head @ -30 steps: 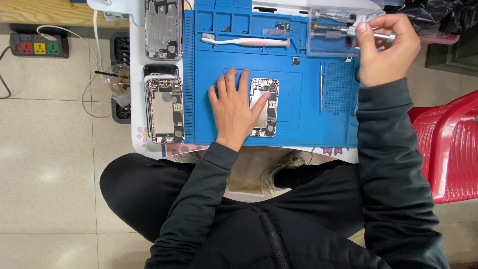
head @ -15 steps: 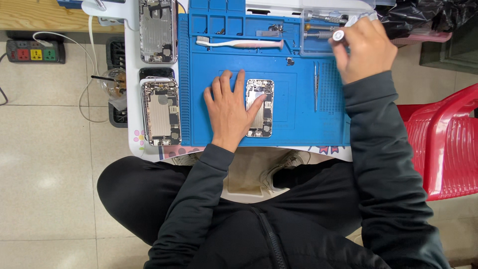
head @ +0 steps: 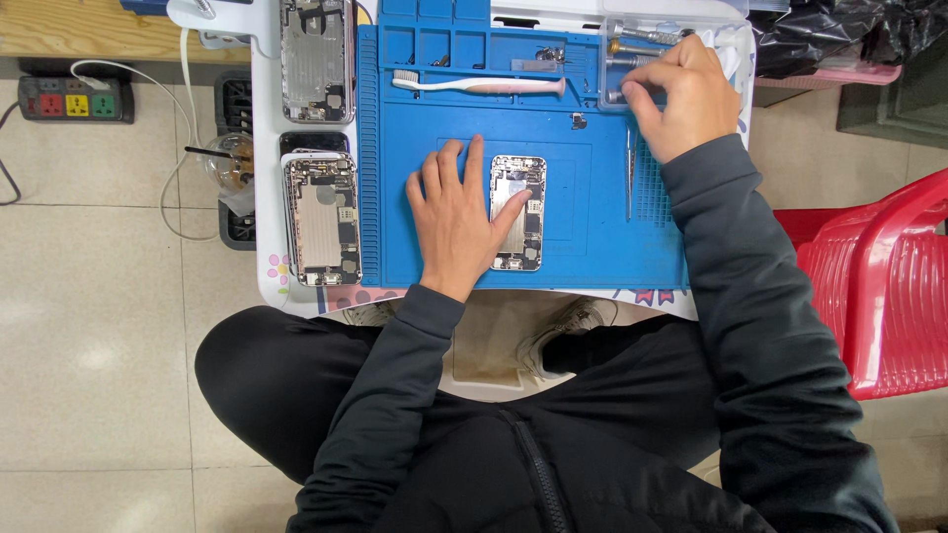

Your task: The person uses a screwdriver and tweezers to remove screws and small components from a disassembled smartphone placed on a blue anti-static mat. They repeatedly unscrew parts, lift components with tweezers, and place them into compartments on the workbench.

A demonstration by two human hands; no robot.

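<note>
Our left hand (head: pixel 459 222) lies flat, steadying the opened phone (head: pixel 518 212), while our right hand (head: pixel 681 94) pinches a screwdriver (head: pixel 642 44) in the far tray (head: pixel 617 59).

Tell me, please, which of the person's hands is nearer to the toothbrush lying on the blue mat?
The right hand. It is at the clear tool tray, just beside the toothbrush handle's end. The left hand lies lower on the blue mat, resting on the opened phone.

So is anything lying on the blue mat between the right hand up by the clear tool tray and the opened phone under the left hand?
Only slim metal tweezers lie on the blue mat between the right hand and the opened phone; the left hand rests on that phone.
</note>
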